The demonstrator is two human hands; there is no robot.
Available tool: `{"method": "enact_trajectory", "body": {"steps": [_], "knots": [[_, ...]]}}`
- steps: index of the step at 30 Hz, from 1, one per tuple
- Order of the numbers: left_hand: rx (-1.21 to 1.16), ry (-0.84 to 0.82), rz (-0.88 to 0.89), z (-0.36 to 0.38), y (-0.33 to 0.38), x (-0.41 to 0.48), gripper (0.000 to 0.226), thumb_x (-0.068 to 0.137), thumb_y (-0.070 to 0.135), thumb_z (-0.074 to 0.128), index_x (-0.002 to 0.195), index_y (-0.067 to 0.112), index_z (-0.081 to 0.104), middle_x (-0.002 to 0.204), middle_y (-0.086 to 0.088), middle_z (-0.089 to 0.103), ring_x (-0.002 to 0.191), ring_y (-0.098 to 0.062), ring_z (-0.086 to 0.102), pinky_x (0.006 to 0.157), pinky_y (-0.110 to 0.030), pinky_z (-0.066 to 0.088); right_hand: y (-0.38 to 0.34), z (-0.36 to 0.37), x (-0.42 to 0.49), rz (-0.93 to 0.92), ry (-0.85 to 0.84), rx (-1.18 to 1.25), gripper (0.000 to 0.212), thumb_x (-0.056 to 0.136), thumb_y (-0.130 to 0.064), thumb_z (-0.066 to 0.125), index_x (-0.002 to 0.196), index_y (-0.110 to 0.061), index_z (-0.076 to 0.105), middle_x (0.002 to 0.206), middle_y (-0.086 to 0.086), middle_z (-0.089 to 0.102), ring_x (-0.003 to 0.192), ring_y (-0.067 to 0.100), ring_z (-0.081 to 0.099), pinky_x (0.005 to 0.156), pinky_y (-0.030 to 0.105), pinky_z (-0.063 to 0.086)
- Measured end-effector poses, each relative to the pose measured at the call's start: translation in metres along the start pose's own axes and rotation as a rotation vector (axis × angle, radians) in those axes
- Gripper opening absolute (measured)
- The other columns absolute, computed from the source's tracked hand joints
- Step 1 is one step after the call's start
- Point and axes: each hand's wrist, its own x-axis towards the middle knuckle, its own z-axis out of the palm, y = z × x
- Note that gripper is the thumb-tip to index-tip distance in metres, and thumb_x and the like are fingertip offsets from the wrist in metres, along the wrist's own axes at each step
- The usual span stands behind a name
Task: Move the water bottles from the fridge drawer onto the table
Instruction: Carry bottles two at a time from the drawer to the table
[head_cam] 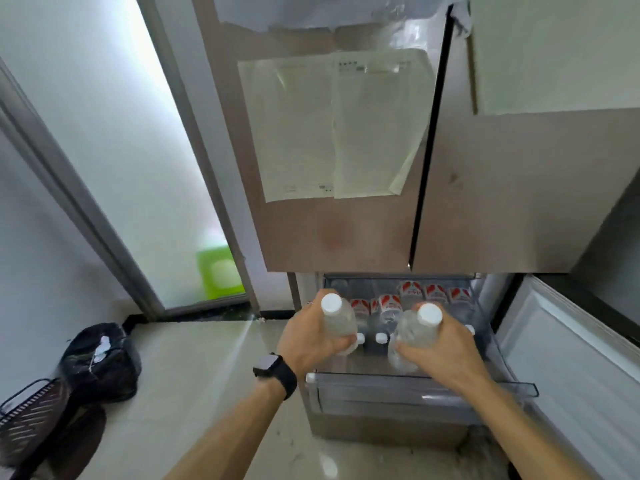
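Both wrap mid-body: left hand (308, 336) on clear white-capped plastic water bottle (341, 323), right hand (446, 348) on second bottle (414, 336); prob. full, heavyish, slick.

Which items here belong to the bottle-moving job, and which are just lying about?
Job: left hand gripping one water bottle; right hand gripping another bottle; remaining bottles; fridge drawer.
Lying about: black bag; green container; papers on the fridge door.

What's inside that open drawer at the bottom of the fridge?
The drawer holds water bottles lying down, with white caps and red labels. The left hand and right hand, gripping the held bottles, cover the front, so what lies beneath them cannot be seen.
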Motion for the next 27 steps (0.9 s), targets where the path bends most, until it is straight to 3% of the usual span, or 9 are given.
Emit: {"method": "enact_trajectory", "body": {"steps": [5, 10, 15, 22, 27], "knots": [[-0.011, 0.168, -0.098, -0.049, 0.009, -0.085, 0.061, 0.071, 0.052, 0.083, 0.117, 0.039, 0.045, 0.101, 0.016, 0.065, 0.091, -0.005, 0.064, 0.076, -0.021, 0.054, -0.053, 0.003, -0.057, -0.208, -0.066, 0.042, 0.052, 0.064, -0.042, 0.089, 0.106, -0.036, 0.058, 0.095, -0.017, 0.066, 0.084, -0.003, 0.063, 0.061, 0.011, 0.047], [0.111, 0.233, -0.285, -0.094, 0.003, -0.197, 0.061, 0.069, 0.060, 0.078, 0.116, 0.041, 0.043, 0.097, 0.015, 0.067, 0.087, -0.013, 0.065, 0.075, -0.038, 0.057, -0.090, 0.043, -0.123, -0.341, -0.257, 0.033, 0.051, 0.065, -0.041, 0.088, 0.106, -0.033, 0.058, 0.093, -0.014, 0.065, 0.082, 0.005, 0.064, 0.064, 0.021, 0.053], [0.290, 0.280, -0.465, -0.140, -0.013, -0.323, 0.064, 0.069, 0.064, 0.072, 0.119, 0.042, 0.038, 0.100, 0.011, 0.067, 0.088, -0.019, 0.065, 0.075, -0.040, 0.054, -0.135, 0.106, -0.189, -0.490, -0.461, 0.006, 0.051, 0.064, -0.044, 0.087, 0.105, -0.034, 0.057, 0.094, -0.014, 0.065, 0.084, 0.004, 0.062, 0.066, 0.024, 0.051], [0.301, 0.475, -0.727, -0.202, -0.036, -0.531, 0.063, 0.072, 0.064, 0.073, 0.120, 0.039, 0.039, 0.100, 0.013, 0.064, 0.089, -0.014, 0.063, 0.076, -0.041, 0.056, -0.225, 0.210, -0.321, -0.729, -0.708, 0.023, 0.049, 0.060, -0.049, 0.084, 0.097, -0.033, 0.056, 0.088, -0.016, 0.064, 0.081, 0.003, 0.061, 0.066, 0.026, 0.051], [0.312, 0.592, -0.924, -0.245, -0.047, -0.700, 0.067, 0.070, 0.068, 0.073, 0.120, 0.045, 0.035, 0.100, 0.017, 0.063, 0.089, -0.011, 0.064, 0.076, -0.040, 0.059, -0.287, 0.285, -0.456, -0.862, -0.882, 0.072, 0.053, 0.062, -0.044, 0.087, 0.102, -0.033, 0.054, 0.091, -0.016, 0.063, 0.085, 0.004, 0.061, 0.070, 0.027, 0.053]]}}
